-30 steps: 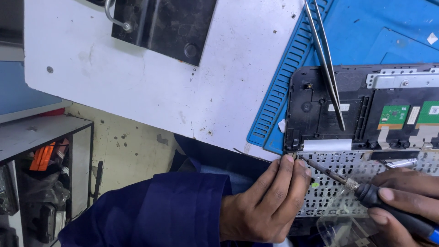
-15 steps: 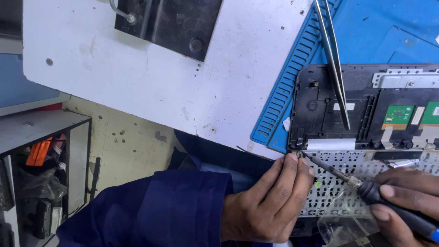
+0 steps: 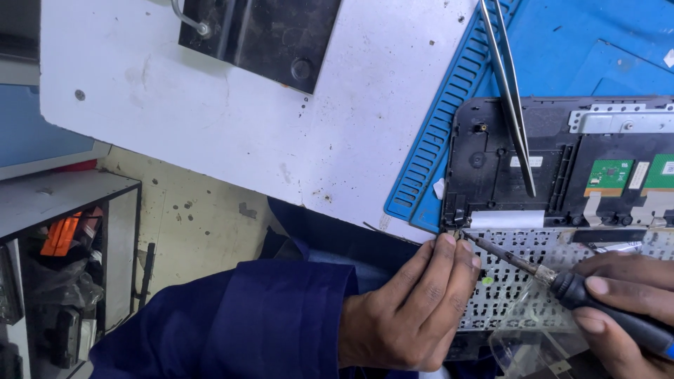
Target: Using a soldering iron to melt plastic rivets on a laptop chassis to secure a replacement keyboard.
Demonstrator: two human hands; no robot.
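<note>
Left hand [image 3: 414, 309]: fingertips pressed together, pinching at the near-left corner of the laptop base [image 3: 554, 210], apparently steadying a small fastener; the fastener itself is too small to tell.
Right hand [image 3: 628, 309]: closed round the screwdriver [image 3: 562, 281] handle, tip meeting the left fingertips.
Work location: laptop base lies on the blue mat [image 3: 449, 119], right side of the white bench [image 3: 281, 126].
Nearby: tweezers [image 3: 509, 91] resting across the base's far edge.
Advice: keep the driver in line with the screw, press lightly, turn slowly.

A dark navy long sleeve [image 3: 281, 316] covers the left arm to the wrist; both hands bare.
</note>
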